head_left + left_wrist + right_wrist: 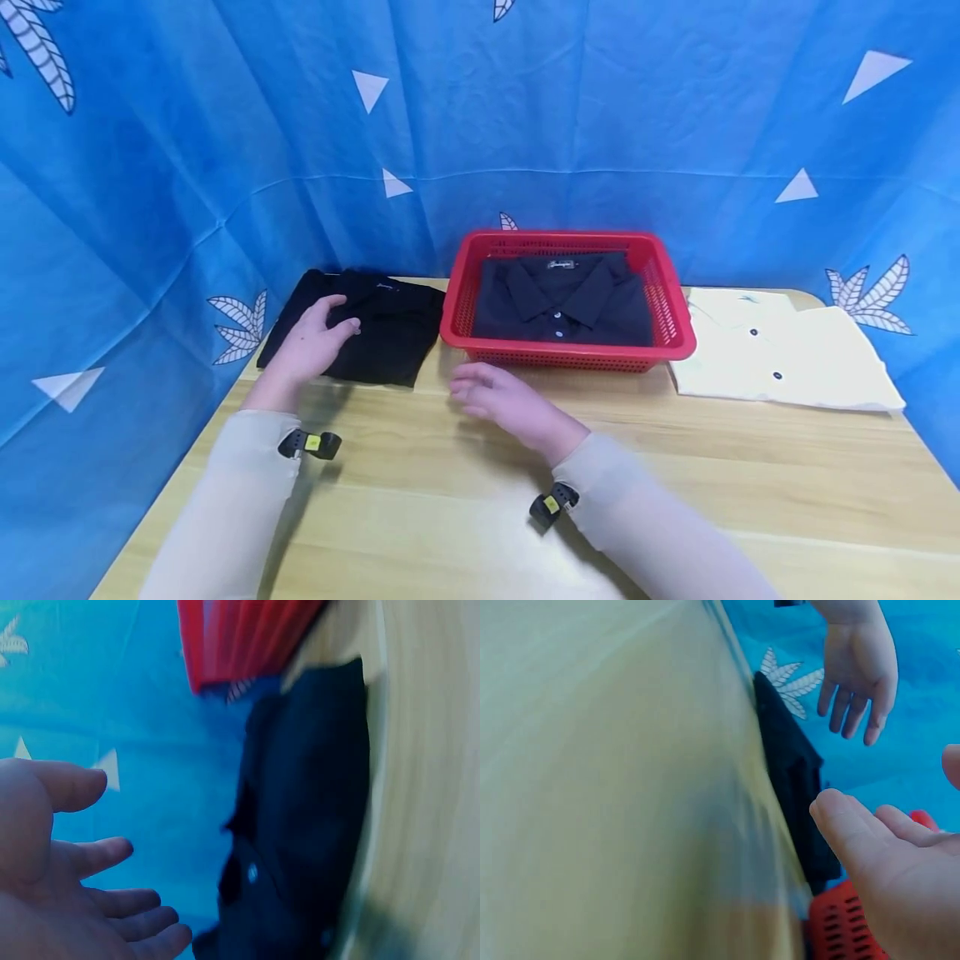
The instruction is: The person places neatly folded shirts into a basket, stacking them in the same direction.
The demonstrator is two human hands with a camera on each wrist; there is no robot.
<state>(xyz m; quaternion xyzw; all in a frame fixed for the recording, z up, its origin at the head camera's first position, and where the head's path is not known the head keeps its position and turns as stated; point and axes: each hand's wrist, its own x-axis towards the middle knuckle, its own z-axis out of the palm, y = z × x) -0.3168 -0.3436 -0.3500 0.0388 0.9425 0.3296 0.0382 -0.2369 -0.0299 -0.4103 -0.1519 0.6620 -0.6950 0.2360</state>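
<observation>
A folded black shirt (390, 333) lies at the back left of the table, a white button showing on it in the left wrist view. My left hand (310, 340) hovers over its left part, fingers spread and holding nothing. In front of the red basket's left corner, my right hand (517, 406) hangs above the table with relaxed fingers and an empty palm. The red plastic basket (570, 354) stands at the back middle. Inside it lies a dark folded shirt (558, 300), collar up, with a label and white buttons.
To the right of the basket lies a folded pale yellow-white shirt (787, 354) with dark buttons. The light wooden table (420, 500) runs back to a blue curtain (480, 108) with leaf and triangle prints, which also hangs along the left side.
</observation>
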